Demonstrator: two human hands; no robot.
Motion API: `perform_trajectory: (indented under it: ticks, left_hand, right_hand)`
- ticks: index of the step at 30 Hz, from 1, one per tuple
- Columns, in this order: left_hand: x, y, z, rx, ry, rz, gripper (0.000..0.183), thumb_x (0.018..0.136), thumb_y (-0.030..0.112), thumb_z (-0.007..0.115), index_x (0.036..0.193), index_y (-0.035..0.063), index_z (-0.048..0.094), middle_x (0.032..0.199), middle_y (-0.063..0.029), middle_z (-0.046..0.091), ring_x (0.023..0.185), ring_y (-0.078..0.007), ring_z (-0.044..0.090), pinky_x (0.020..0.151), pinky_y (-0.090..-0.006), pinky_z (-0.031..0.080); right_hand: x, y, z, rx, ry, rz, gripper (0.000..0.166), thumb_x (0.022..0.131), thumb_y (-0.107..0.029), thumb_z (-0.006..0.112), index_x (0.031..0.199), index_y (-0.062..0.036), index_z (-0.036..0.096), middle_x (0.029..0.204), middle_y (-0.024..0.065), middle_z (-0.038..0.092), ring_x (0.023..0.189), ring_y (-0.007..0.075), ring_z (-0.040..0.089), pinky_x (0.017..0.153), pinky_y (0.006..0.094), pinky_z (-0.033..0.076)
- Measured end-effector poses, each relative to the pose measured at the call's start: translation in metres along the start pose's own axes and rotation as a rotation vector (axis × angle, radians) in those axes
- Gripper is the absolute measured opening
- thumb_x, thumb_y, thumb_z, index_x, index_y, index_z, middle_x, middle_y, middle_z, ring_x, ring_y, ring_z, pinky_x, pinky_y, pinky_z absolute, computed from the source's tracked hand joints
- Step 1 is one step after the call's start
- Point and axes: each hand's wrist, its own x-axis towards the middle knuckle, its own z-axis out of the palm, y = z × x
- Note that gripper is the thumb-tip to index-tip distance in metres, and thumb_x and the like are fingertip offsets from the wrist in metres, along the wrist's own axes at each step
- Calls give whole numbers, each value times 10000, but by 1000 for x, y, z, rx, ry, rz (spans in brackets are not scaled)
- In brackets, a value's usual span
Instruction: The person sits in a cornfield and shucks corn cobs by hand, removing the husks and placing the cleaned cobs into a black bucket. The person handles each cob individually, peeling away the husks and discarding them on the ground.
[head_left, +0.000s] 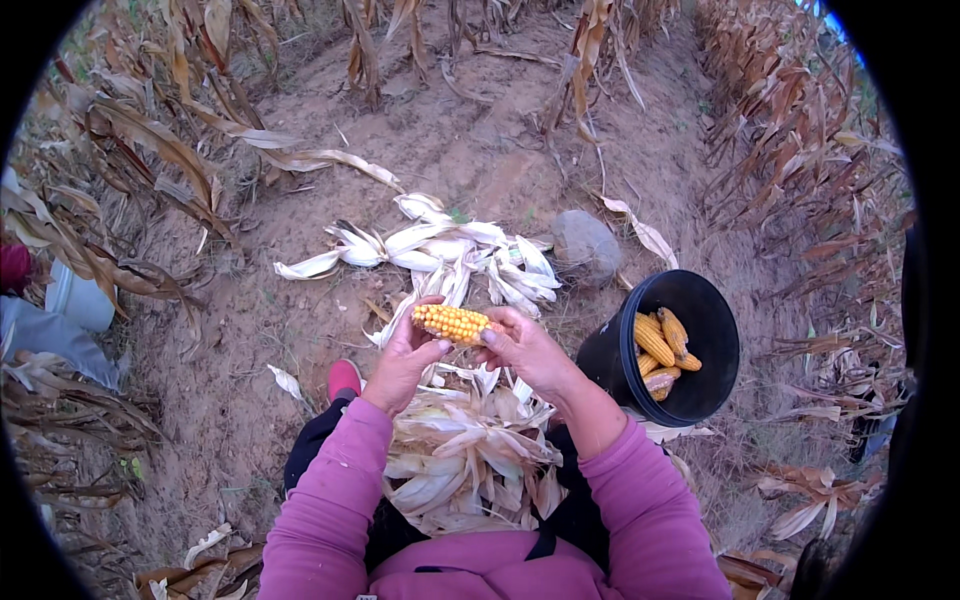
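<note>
A husked ear of yellow corn (453, 324) lies level between my two hands, above the ground in front of me. My left hand (409, 352) grips its left end, the thumb below the kernels. At the other end, the fingers and thumb of my right hand (521, 346) close on the cob. Dry corn husks (442, 244) are strewn on the soil beyond my hands, and a heap of husks (472, 457) fills the space between my legs. To the right, a black plastic bucket (611, 364) tilts towards me with several husked ears (654, 341) inside.
A grey stone (585, 247) sits just beyond the bucket. Dry corn stalks (150, 150) rise at the left, with another row (810, 187) at the right. At the far left are a pale container (79, 296) and part of another person's clothing (52, 337).
</note>
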Motion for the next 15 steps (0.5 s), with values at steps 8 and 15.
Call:
perform_trajectory:
  ticks: [8,15]
  left_hand:
    - [0,-5,-7,47,15,-42,423,914,122,535,1312,59,409,940,-30,573,759,-88,533,664,-221,433]
    - [0,-2,-7,62,73,-66,268,925,143,510,1180,58,519,790,-2,568,651,-63,495,595,-204,397]
  right_hand:
    - [-3,-1,-4,-13,-27,121,424,962,-305,526,1250,-4,446,1007,58,594,808,98,603,680,227,493]
    - [-4,-3,-7,-65,-60,142,420,962,-329,520,1247,-27,458,918,23,583,748,74,583,650,212,481]
